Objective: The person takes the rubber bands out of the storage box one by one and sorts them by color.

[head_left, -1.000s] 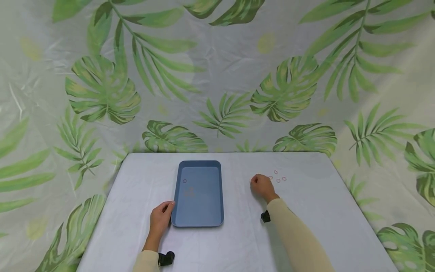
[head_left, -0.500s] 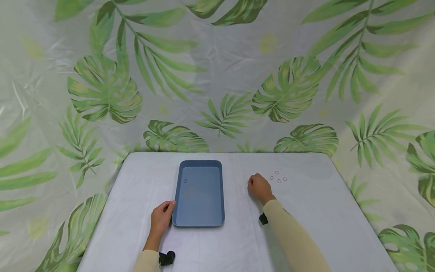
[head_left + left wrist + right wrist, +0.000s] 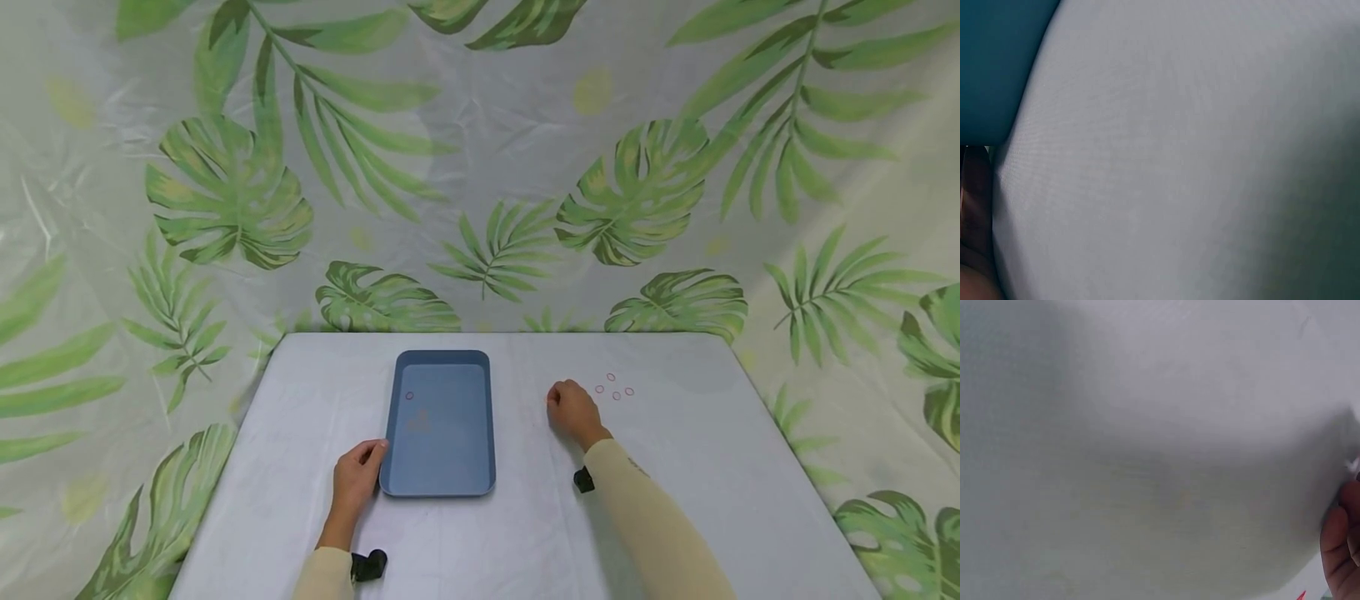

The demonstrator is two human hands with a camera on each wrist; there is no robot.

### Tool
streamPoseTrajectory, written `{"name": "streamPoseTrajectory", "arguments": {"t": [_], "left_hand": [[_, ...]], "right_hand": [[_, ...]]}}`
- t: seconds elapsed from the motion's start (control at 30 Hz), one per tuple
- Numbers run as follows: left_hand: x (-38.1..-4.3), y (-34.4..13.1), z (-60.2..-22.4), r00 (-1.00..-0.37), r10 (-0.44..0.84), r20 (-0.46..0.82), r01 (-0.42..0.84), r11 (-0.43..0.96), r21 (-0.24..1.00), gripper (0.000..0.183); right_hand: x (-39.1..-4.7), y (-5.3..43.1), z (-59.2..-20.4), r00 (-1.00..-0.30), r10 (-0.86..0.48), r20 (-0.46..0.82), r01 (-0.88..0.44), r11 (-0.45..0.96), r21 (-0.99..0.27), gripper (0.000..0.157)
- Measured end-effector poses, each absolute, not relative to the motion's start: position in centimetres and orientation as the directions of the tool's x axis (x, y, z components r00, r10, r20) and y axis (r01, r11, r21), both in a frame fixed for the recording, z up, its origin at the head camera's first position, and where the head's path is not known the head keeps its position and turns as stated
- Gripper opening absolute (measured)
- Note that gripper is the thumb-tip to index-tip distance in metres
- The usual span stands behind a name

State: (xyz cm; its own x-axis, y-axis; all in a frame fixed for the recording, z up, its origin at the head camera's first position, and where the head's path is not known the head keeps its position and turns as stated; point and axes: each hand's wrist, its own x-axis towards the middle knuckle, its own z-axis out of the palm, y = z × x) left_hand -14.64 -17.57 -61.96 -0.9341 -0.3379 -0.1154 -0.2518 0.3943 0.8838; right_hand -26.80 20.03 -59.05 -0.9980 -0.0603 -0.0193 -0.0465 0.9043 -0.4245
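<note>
In the head view a blue tray (image 3: 450, 467) lies on the white table, left of centre. My left hand (image 3: 357, 479) holds its left rim between thumb and fingers; the left wrist view catches part of a finger (image 3: 975, 200) beside the tray's edge. Right of the tray, my right hand (image 3: 574, 412) is low over the cloth, fingers curled and tips together. A faint red trace at these fingertips looks like a thin rubber band, mostly hidden. Several thin red rubber bands (image 3: 617, 396) lie just beyond that hand. One red band (image 3: 409, 396) lies inside the tray.
Faint orange-brown marks or thin loops (image 3: 418, 422) show in the tray, too small to tell. The white tablecloth (image 3: 517, 533) spreads around it. Behind the table's far edge hangs a leaf-patterned curtain (image 3: 495, 167). Black wrist cameras (image 3: 369, 567) sit at both sleeves.
My right hand has shifted slightly left, away from the loose red bands, and then holds nearly still. The left hand and tray stay in place.
</note>
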Motion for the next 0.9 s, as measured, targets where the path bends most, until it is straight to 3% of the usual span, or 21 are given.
{"name": "streamPoseTrajectory", "arguments": {"t": [0.37,0.9], "left_hand": [[-14.6,-17.6,-61.9,-0.938,-0.327,-0.119,-0.253,0.406,0.878,0.035],[-14.6,-17.5,-61.9,-0.935,-0.333,-0.123,-0.256,0.393,0.883,0.033]], "right_hand": [[-27.5,17.0,-56.9,-0.983,-0.152,0.101,-0.183,0.812,-0.555,0.005],[-26.4,10.6,-53.9,-0.943,-0.305,0.131,-0.306,0.647,-0.698,0.005]]}}
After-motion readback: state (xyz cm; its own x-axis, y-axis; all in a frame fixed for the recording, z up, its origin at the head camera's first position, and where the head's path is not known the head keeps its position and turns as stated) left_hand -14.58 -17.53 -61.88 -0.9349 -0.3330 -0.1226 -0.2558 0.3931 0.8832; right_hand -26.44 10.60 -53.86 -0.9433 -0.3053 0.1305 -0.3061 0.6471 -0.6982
